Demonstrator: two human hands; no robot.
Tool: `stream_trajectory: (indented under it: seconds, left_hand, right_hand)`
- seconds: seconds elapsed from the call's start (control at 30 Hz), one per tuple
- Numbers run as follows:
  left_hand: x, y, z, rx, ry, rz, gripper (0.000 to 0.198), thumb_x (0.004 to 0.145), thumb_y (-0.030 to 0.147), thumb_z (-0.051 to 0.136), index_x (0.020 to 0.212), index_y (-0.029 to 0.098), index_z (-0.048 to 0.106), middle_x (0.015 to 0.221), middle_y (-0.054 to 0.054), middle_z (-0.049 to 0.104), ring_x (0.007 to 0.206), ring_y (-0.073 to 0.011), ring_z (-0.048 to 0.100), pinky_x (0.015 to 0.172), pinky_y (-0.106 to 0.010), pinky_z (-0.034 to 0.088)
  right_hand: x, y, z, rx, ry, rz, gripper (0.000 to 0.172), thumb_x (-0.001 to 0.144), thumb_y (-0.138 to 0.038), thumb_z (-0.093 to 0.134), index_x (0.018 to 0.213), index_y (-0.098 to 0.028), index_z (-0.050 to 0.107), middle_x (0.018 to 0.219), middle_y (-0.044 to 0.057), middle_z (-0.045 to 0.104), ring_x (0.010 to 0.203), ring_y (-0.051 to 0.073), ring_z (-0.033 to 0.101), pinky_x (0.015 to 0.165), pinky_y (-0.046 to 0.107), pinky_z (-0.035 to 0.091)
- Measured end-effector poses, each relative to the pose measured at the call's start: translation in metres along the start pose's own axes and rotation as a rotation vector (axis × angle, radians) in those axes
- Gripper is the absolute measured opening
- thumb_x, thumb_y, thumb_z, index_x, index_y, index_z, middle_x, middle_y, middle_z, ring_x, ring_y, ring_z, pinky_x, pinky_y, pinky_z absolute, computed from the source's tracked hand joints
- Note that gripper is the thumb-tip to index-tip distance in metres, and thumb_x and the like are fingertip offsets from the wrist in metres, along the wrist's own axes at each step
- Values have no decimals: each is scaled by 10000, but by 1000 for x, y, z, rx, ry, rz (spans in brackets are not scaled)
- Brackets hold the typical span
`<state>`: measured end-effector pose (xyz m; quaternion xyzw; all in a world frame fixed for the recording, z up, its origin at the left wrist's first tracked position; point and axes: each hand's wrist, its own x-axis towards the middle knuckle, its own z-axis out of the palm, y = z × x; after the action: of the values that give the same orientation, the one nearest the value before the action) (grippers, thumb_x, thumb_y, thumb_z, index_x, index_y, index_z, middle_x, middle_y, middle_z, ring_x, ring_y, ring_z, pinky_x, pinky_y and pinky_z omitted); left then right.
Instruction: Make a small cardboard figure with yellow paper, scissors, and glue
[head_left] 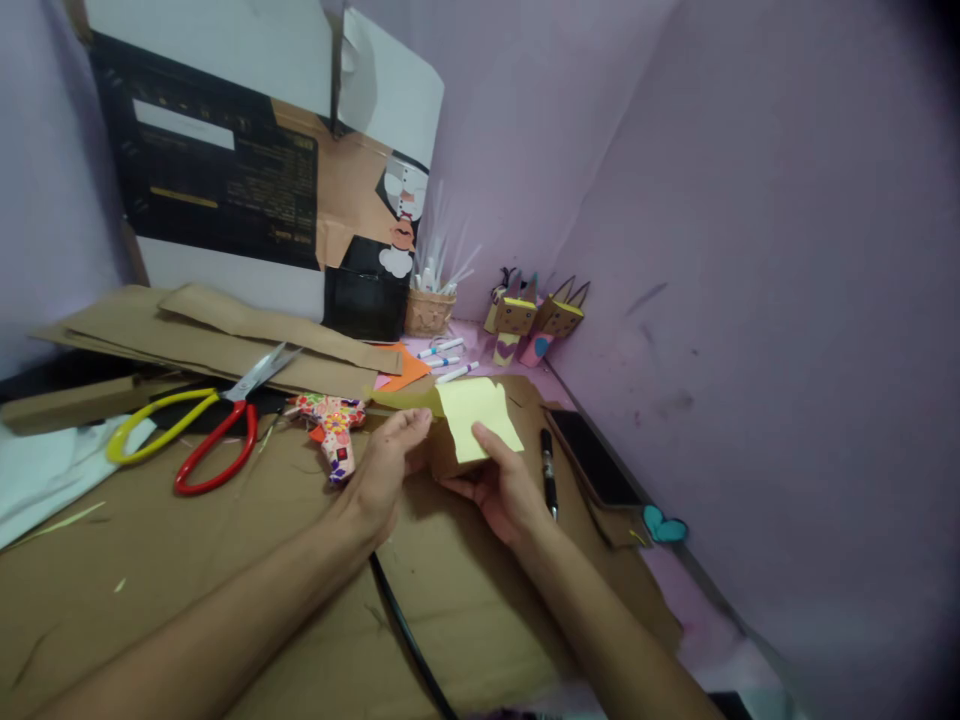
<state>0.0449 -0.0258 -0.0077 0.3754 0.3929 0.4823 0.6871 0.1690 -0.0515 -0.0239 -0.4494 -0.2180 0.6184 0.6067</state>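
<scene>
A pale yellow piece of paper (480,408) with an uneven top edge lies against a small brown cardboard piece (444,452). My right hand (510,490) grips both, its thumb on the paper and its fingers underneath. To the left of them, my left hand (386,470) is closed, thumb against curled fingers, close to the cardboard's left side. Whatever may be between those fingertips is hidden. Beside that hand rests a flower-patterned glue gun (335,430), and a black cable (409,635) runs out below the wrist.
Large scissors (217,425) with yellow and red handles lie open at left. Cardboard strips (225,335), markers (457,372) and a straw-filled basket (429,312) stand farther back. On the right are a pen (550,470), a phone (596,458) and cardboard animal figures (516,325) by the wall.
</scene>
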Motion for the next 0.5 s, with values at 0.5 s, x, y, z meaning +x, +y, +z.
stream_trajectory:
  seconds: [0.5]
  left_hand:
    - [-1,5,3,174,-59,-19,464,581,268,744,997,150,575,1035,-106,647,943,-255,595,765,-331,453]
  right_hand:
    - [-3,2,0,-46,-6,-145,448,644,-341,704,1063,-227,591,996,38,673,809,204,635,639,344,566]
